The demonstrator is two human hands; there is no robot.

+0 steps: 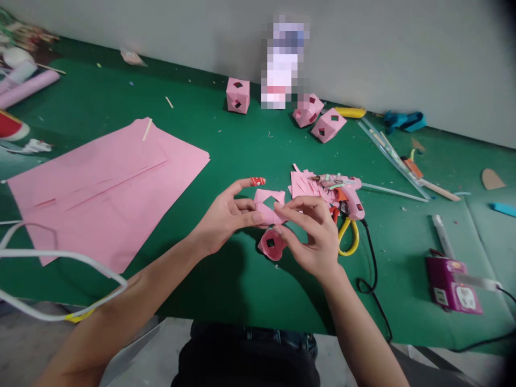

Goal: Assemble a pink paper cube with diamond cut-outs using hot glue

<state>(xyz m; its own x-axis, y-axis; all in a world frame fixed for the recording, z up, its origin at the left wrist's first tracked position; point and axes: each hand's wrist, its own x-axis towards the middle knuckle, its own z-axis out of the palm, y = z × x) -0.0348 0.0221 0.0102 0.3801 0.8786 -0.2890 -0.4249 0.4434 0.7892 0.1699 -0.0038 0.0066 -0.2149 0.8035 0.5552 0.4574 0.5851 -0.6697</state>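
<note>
Between my two hands is a folded pink paper piece (264,200) with a diamond-shaped opening. My left hand (234,215) pinches its left side between thumb and curled fingers; the index finger, wrapped in a red patterned band, stretches past it. My right hand (312,231) holds the right edge with its fingertips. Just below, a second pink paper piece (272,245) with a dark hole stands on the green table, close to my right thumb. Pink paper strips (303,184) lie right of the hands, partly under a pink glue gun (352,198).
Large pink sheets (105,188) cover the left, near a white looped frame (68,255). Pink paper cubes (238,97) stand at the back. Yellow-handled scissors (349,244), a black cord (373,258) and a purple box (451,282) lie right.
</note>
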